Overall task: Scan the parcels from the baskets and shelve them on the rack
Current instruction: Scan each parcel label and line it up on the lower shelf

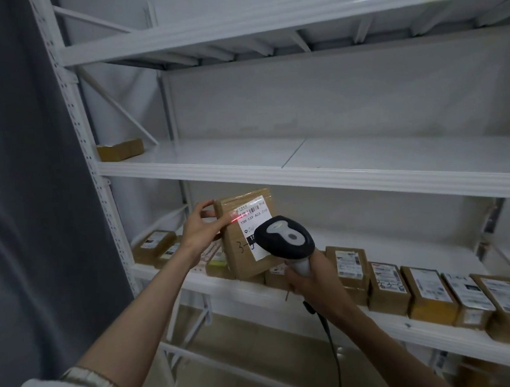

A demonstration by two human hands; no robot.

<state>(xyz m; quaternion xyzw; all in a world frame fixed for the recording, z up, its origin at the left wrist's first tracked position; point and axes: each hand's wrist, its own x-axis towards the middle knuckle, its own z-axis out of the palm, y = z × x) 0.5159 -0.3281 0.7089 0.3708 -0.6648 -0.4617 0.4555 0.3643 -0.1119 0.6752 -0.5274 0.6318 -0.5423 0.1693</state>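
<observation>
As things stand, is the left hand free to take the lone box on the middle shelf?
Probably not: the left hand already grips a labelled parcel, though the path to the lone box looks unobstructed.

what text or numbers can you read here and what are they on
"15H 159 A03 210": white shipping label on the brown cardboard parcel held in the left hand.
"3-": handwritten on that parcel's cardboard.
Barcode and small print above it: too blurred to read.
Labels on the shelved brown parcels: too small to read.
</observation>
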